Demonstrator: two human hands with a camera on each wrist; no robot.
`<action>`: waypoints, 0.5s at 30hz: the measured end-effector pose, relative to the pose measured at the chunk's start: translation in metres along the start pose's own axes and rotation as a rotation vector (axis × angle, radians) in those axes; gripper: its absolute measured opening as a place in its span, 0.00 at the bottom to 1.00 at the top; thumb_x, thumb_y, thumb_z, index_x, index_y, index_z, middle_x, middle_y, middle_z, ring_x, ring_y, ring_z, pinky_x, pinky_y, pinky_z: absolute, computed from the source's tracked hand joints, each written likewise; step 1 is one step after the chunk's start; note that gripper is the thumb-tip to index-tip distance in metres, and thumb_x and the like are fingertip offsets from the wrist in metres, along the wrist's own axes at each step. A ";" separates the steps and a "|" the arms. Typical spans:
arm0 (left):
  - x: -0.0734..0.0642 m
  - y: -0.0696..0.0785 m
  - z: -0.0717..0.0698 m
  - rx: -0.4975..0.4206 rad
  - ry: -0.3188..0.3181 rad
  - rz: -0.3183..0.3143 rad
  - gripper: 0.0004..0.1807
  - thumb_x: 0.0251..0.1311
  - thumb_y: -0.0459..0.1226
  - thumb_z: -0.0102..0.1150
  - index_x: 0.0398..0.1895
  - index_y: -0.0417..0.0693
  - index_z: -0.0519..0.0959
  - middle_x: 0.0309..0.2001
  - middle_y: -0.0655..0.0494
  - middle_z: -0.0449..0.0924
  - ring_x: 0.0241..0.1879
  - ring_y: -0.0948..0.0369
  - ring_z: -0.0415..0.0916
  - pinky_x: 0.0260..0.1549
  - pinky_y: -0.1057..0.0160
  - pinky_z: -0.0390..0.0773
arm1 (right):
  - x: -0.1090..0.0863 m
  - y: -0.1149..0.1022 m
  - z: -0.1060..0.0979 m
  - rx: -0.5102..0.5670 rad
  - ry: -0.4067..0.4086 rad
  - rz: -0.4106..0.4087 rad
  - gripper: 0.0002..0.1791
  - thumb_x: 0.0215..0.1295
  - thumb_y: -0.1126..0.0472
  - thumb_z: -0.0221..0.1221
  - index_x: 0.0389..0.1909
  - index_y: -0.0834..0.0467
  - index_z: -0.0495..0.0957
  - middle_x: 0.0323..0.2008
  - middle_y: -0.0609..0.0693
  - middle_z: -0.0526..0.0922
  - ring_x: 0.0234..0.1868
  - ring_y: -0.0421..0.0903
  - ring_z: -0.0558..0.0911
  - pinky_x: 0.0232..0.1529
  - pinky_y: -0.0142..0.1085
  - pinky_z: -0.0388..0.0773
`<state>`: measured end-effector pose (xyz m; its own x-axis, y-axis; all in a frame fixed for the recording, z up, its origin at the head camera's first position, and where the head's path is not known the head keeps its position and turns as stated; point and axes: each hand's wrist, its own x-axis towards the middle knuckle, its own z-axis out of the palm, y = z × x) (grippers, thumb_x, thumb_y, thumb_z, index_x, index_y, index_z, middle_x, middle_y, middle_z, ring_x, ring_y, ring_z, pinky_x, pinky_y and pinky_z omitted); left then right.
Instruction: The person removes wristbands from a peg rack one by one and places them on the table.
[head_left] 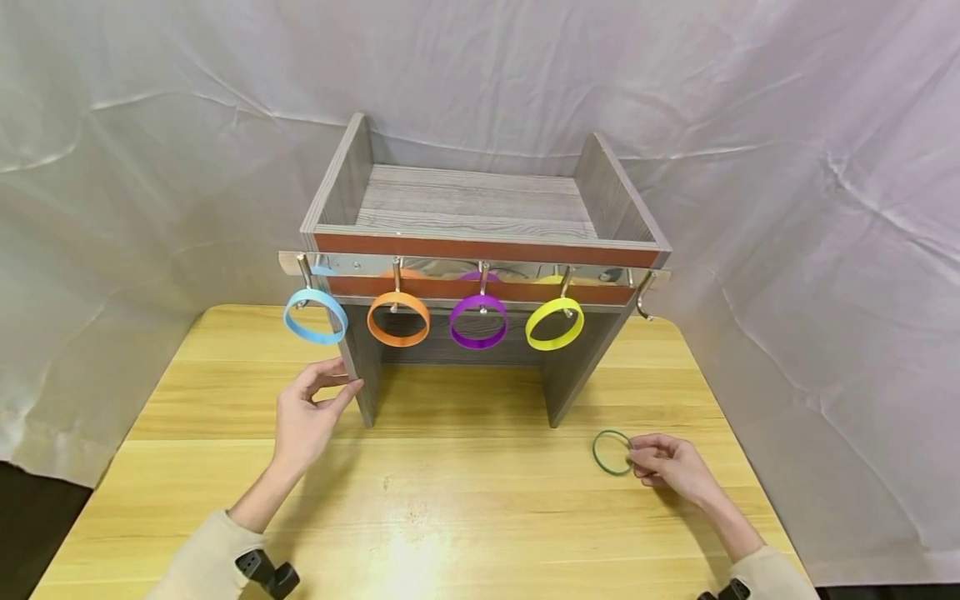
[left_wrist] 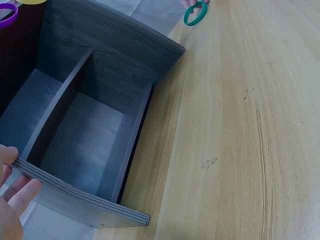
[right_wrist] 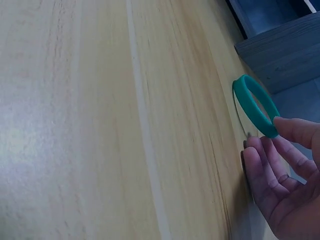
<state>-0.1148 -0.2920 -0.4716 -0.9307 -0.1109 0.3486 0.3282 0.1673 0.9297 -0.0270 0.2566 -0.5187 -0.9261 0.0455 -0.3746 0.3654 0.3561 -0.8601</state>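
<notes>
My left hand [head_left: 303,417] holds the front edge of the grey wooden rack's left side panel [head_left: 362,358], thumb on one face and fingers on the other. At the right, my right hand [head_left: 675,467] pinches a green wristband [right_wrist: 245,102] between thumb and fingers, just above the table. On the rack's metal hook rail [head_left: 442,267] hang a blue wristband [head_left: 309,336], an orange wristband [head_left: 397,341], a purple wristband [head_left: 478,343] and a yellow wristband [head_left: 553,344]. The rightmost hook [head_left: 642,302] carries no band.
The rack stands at the back of the light wooden table [head_left: 465,500], its top shelf [head_left: 472,200] bounded by side walls. Grey cloth [head_left: 480,67] hangs behind and at both sides.
</notes>
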 end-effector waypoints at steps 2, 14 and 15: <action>0.000 0.000 0.000 0.000 0.000 0.004 0.18 0.59 0.20 0.70 0.53 0.31 0.83 0.43 0.82 0.82 0.41 0.81 0.84 0.36 0.78 0.88 | -0.001 0.001 -0.001 -0.011 0.011 0.001 0.27 0.74 0.61 0.64 0.65 0.75 0.72 0.41 0.51 0.91 0.35 0.40 0.88 0.38 0.32 0.92; 0.000 0.000 0.001 0.000 0.004 0.015 0.17 0.60 0.20 0.70 0.53 0.32 0.84 0.42 0.82 0.83 0.41 0.81 0.84 0.36 0.79 0.87 | -0.010 -0.008 -0.008 0.003 0.066 0.004 0.29 0.75 0.58 0.64 0.66 0.74 0.71 0.39 0.49 0.90 0.36 0.42 0.89 0.40 0.34 0.93; 0.000 0.000 0.001 -0.001 0.005 0.015 0.17 0.60 0.20 0.70 0.53 0.32 0.84 0.42 0.82 0.83 0.41 0.81 0.84 0.36 0.79 0.87 | -0.011 -0.010 -0.008 0.009 0.070 0.002 0.29 0.75 0.58 0.64 0.67 0.74 0.71 0.39 0.49 0.90 0.36 0.43 0.90 0.41 0.35 0.93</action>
<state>-0.1149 -0.2911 -0.4722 -0.9249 -0.1131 0.3630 0.3423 0.1683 0.9244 -0.0207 0.2604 -0.5031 -0.9294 0.1112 -0.3520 0.3682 0.3475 -0.8624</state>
